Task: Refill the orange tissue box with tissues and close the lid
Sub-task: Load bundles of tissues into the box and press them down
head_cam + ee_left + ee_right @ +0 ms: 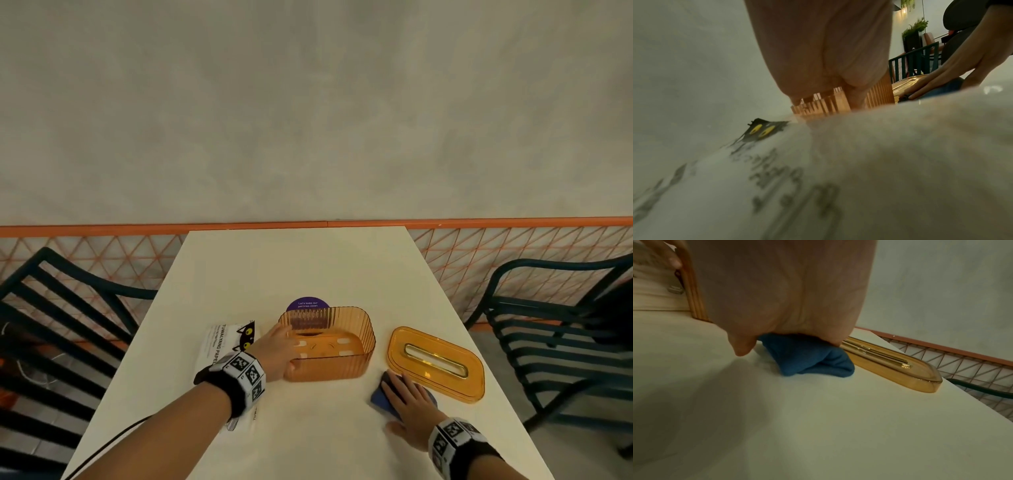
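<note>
The orange see-through tissue box [342, 363] stands open and empty at the table's middle. My left hand [279, 347] grips its left end, thumb on the near wall, fingers on the far side. The left wrist view shows those fingers [857, 95] against the ribbed wall [824, 105]. Under my left wrist lies the white tissue pack [222, 342] with a black cat print. The orange lid [436, 363], slot up, lies flat to the box's right. My right hand [406, 394] rests flat on a folded blue cloth [382, 401] beside the lid's near end.
A round purple sticker [307, 303] sits on the white table [308, 260] behind the box. Dark slatted chairs stand at the left [61, 308] and the right [555, 329]. The table's far end meets a wall with an orange rail [479, 223].
</note>
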